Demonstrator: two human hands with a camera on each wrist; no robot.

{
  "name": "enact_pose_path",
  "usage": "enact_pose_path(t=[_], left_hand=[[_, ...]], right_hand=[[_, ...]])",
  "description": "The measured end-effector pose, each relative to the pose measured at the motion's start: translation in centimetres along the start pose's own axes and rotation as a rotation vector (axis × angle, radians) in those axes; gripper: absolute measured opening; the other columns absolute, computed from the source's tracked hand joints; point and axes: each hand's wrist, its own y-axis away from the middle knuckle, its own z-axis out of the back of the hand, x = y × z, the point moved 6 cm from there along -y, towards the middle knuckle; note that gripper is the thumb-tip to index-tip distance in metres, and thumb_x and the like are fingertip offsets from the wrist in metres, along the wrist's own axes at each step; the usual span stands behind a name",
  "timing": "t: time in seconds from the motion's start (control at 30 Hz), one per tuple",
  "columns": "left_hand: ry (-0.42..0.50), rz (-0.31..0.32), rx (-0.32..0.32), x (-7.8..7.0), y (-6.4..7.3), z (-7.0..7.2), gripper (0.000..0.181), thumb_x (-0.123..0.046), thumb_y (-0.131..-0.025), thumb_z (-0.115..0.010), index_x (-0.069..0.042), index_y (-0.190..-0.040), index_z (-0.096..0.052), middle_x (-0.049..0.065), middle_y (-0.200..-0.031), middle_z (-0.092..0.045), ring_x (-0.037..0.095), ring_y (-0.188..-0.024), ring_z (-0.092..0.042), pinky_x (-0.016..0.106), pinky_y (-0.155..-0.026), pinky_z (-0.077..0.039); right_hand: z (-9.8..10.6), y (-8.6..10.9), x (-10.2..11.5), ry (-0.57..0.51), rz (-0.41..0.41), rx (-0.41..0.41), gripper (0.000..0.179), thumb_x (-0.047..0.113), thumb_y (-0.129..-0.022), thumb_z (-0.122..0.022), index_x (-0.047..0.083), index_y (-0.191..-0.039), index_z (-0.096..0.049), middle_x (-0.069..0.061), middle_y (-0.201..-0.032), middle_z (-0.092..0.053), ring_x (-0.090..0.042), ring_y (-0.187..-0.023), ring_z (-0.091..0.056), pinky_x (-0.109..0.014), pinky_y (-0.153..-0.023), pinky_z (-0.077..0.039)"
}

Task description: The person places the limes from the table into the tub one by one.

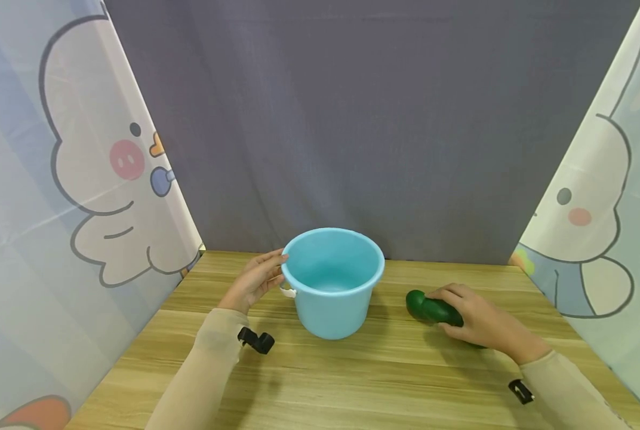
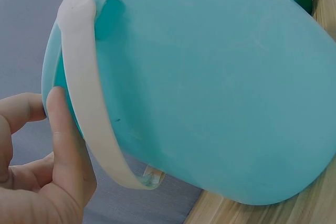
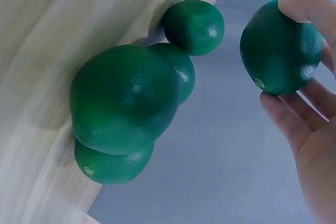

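Observation:
A light blue bucket stands upright on the wooden table, its mouth facing up. My left hand pinches the bucket's left rim, the thumb beside the white handle that hangs down the outer wall. To the bucket's right, my right hand grips a glossy green lime between thumb and fingertips. Several more green limes lie bunched on the table below that hand in the right wrist view; from the head view the hand partly hides them.
The wooden table reaches back to a dark grey curtain. Cartoon-printed cloths hang at the left and right. Each forearm wears a black wrist strap.

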Motion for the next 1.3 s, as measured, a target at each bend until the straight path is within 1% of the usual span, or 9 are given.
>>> enact_pose_path(t=[0.07, 0.13, 0.17, 0.3, 0.37, 0.4, 0.77, 0.97, 1.3], left_hand=[[0.002, 0.002, 0.001, 0.0, 0.0, 0.0, 0.054, -0.019, -0.099, -0.066, -0.004, -0.147, -0.048, 0.009, -0.117, -0.061, 0.009, -0.086, -0.062, 0.015, -0.072, -0.057], [0.005, 0.006, -0.004, 0.0, 0.0, 0.0, 0.053, -0.018, -0.099, -0.066, -0.004, -0.147, -0.048, 0.008, -0.116, -0.061, 0.009, -0.086, -0.062, 0.016, -0.072, -0.057], [0.005, 0.006, -0.006, -0.1, 0.0, 0.0, 0.053, -0.018, -0.099, -0.066, -0.004, -0.147, -0.048, 0.008, -0.117, -0.061, 0.009, -0.086, -0.062, 0.016, -0.072, -0.057], [0.001, 0.006, -0.011, -0.1, 0.1, 0.0, 0.052, -0.018, -0.1, -0.065, -0.005, -0.148, -0.048, 0.009, -0.118, -0.061, 0.009, -0.085, -0.062, 0.016, -0.071, -0.057], [-0.003, 0.004, -0.009, 0.0, 0.1, 0.0, 0.052, -0.018, -0.1, -0.065, -0.005, -0.148, -0.048, 0.01, -0.119, -0.061, 0.009, -0.085, -0.063, 0.016, -0.071, -0.057], [-0.005, 0.003, -0.007, 0.0, 0.1, 0.0, 0.052, -0.018, -0.1, -0.065, -0.005, -0.148, -0.048, 0.01, -0.119, -0.061, 0.008, -0.085, -0.063, 0.016, -0.071, -0.057], [-0.001, 0.008, -0.011, -0.1, 0.1, 0.0, 0.05, -0.018, -0.1, -0.065, -0.005, -0.146, -0.05, 0.006, -0.113, -0.062, 0.009, -0.084, -0.061, 0.015, -0.071, -0.057], [-0.006, 0.013, -0.006, 0.0, 0.1, 0.1, 0.053, -0.019, -0.099, -0.066, -0.005, -0.147, -0.048, 0.005, -0.113, -0.062, 0.009, -0.086, -0.061, 0.015, -0.072, -0.057], [-0.012, 0.012, -0.006, -0.2, 0.3, -0.1, 0.053, -0.018, -0.1, -0.065, -0.005, -0.148, -0.047, 0.006, -0.114, -0.061, 0.008, -0.086, -0.06, 0.014, -0.071, -0.056]], right_hand=[[0.1, -0.1, 0.0, -0.001, -0.004, 0.0, 0.058, 0.015, -0.072, -0.089, 0.004, -0.124, -0.065, -0.007, -0.114, -0.063, -0.02, -0.098, -0.062, -0.038, -0.073, -0.059], [0.2, -0.2, 0.0, -0.002, -0.011, 0.0, 0.052, 0.028, -0.081, -0.085, 0.005, -0.124, -0.065, -0.007, -0.114, -0.063, -0.02, -0.098, -0.062, -0.037, -0.072, -0.059], [0.3, -0.2, 0.0, 0.001, -0.012, 0.0, 0.052, 0.029, -0.082, -0.084, 0.006, -0.125, -0.065, -0.006, -0.115, -0.063, -0.02, -0.099, -0.062, -0.037, -0.073, -0.059], [0.4, -0.5, 0.0, 0.007, -0.021, -0.002, 0.056, 0.029, -0.079, -0.086, 0.006, -0.125, -0.065, -0.005, -0.116, -0.063, -0.02, -0.1, -0.062, -0.038, -0.074, -0.059], [0.4, -0.6, 0.1, 0.005, -0.021, -0.005, 0.063, 0.016, -0.069, -0.09, 0.006, -0.125, -0.065, -0.004, -0.116, -0.062, -0.02, -0.101, -0.061, -0.039, -0.074, -0.059], [0.4, -0.6, 0.1, 0.004, -0.024, -0.004, 0.063, 0.016, -0.068, -0.09, 0.006, -0.126, -0.065, -0.004, -0.116, -0.062, -0.02, -0.101, -0.061, -0.039, -0.075, -0.059], [0.8, -1.2, 0.2, -0.008, -0.016, 0.006, 0.063, 0.017, -0.072, -0.088, 0.011, -0.129, -0.063, -0.003, -0.119, -0.062, -0.02, -0.105, -0.061, -0.04, -0.077, -0.059], [1.3, -1.8, 0.2, -0.007, 0.008, -0.004, 0.062, 0.014, -0.07, -0.089, 0.008, -0.126, -0.064, -0.003, -0.117, -0.063, -0.02, -0.103, -0.062, -0.039, -0.076, -0.059], [1.8, -2.6, -0.1, 0.009, -0.002, 0.013, 0.063, 0.014, -0.069, -0.091, 0.007, -0.125, -0.063, -0.003, -0.115, -0.063, -0.022, -0.1, -0.064, -0.04, -0.075, -0.06]])
